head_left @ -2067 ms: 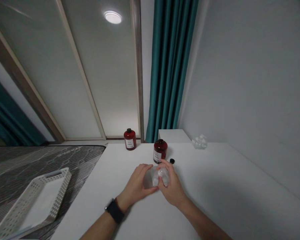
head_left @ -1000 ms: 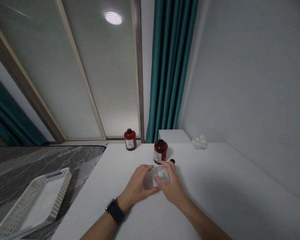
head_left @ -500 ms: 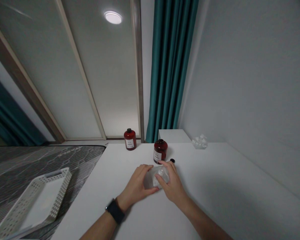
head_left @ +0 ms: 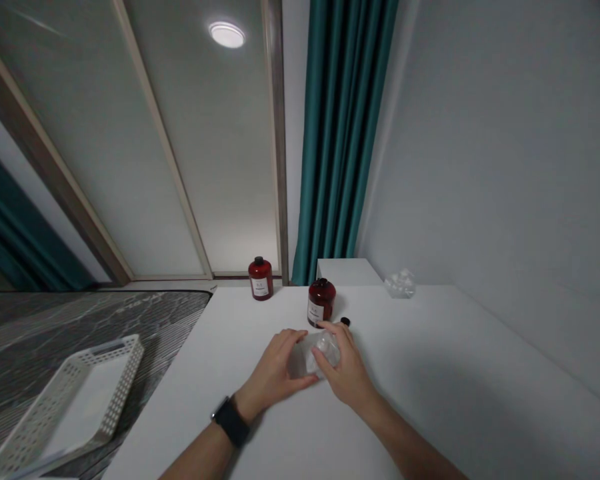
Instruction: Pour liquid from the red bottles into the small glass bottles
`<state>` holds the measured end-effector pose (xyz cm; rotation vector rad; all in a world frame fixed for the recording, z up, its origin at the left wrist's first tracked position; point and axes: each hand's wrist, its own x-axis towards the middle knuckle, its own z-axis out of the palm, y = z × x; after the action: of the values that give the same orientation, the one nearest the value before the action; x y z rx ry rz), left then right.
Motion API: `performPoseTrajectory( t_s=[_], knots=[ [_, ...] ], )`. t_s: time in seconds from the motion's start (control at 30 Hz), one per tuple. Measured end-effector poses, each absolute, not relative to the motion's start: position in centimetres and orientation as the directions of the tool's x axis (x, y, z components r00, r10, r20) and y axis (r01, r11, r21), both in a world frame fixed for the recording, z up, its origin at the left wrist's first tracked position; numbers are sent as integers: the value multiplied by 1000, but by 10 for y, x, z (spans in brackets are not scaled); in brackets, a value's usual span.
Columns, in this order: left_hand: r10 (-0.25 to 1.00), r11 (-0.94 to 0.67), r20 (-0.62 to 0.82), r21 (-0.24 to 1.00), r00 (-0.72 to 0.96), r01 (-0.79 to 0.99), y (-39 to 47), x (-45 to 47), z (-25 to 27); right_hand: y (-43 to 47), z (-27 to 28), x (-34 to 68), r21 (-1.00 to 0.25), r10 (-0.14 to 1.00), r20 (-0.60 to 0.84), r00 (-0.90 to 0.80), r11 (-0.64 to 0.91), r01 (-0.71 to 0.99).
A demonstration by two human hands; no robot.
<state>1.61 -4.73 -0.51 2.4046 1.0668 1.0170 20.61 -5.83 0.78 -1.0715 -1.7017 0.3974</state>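
In the head view, both our hands have their fingers around a translucent plastic packet [head_left: 304, 360] low over the middle of the near counter [head_left: 190, 407]; whether its underside rests there we cannot tell. The fingers of our left hand [head_left: 276, 368] wrap its left side, thumb along the near edge; those of our right hand [head_left: 349, 370] clamp its right end, thumb laid over the top. White lumps seem to show through the plastic.

We judge the main risk to be the packet itself: thin and slick as it looks, it could tear or slip if our two grips pulled unevenly, and loose contents would scatter. Our right fingertips overlap the foot of the front dark red bottle [head_left: 322, 304]; contact cannot be judged, but a sudden jerk forward could tip it. It appears uncapped, so any liquid inside could spill. The black cap [head_left: 345, 321], partly behind our right knuckles, could roll off if brushed.

The front bottle stands directly beyond the packet and blocks the way forward. A capped dark red bottle [head_left: 261, 281] stands upright farther back and to the left, well apart. A clear crumpled bag [head_left: 400, 284] lies at the back right, near a white box [head_left: 349, 272]. Left of the counter sits a white perforated basket [head_left: 121, 390]. Our left wrist carries a black smartwatch [head_left: 231, 423].
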Motion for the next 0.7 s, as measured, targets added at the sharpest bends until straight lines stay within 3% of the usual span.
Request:
performPoseTrajectory(
  t_s=[0.4,0.7],
  knots=[
    [782,-623,425,566,456,540,-48,16,1,-56,9,217,-664,669,727,155,626,410],
    [795,-604,398,583,457,543,-48,14,2,-48,8,222,-789,777,593,212,507,348]
  ],
)
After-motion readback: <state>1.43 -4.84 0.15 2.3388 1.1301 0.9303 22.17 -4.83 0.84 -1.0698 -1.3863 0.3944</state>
